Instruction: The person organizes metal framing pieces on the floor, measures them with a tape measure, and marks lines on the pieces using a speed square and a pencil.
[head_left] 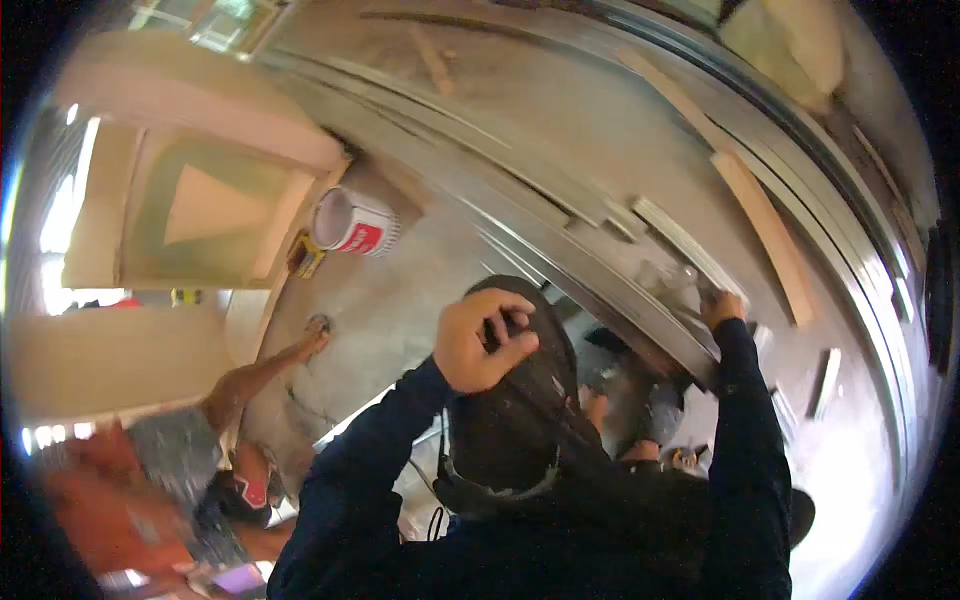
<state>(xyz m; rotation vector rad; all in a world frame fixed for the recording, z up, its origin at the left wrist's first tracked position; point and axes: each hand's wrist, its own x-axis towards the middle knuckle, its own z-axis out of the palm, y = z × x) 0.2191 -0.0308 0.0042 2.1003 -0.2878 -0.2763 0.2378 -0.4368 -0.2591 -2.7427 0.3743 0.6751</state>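
Observation:
Over the dark cloth of my bent leg (510, 400), my left hand (487, 340) is raised with curled fingers, a gap between thumb and fingertips, and nothing visible in it. My right hand (722, 308) is closed around the near end of a narrow pale strip (685, 245), which looks like wood; blur hides the fingertips. Just left of that hand run long metal profiles (560, 245) across the floor. Right of the strip lies a longer wooden board (765, 235).
At left, another person in orange clothing (110, 480) reaches a hand (318, 330) to the floor. A white bucket with a red label (355, 222) stands by a pale panel (210, 210). A short offcut (826, 383) lies right of my arm; metal rails (850, 230) curve beyond.

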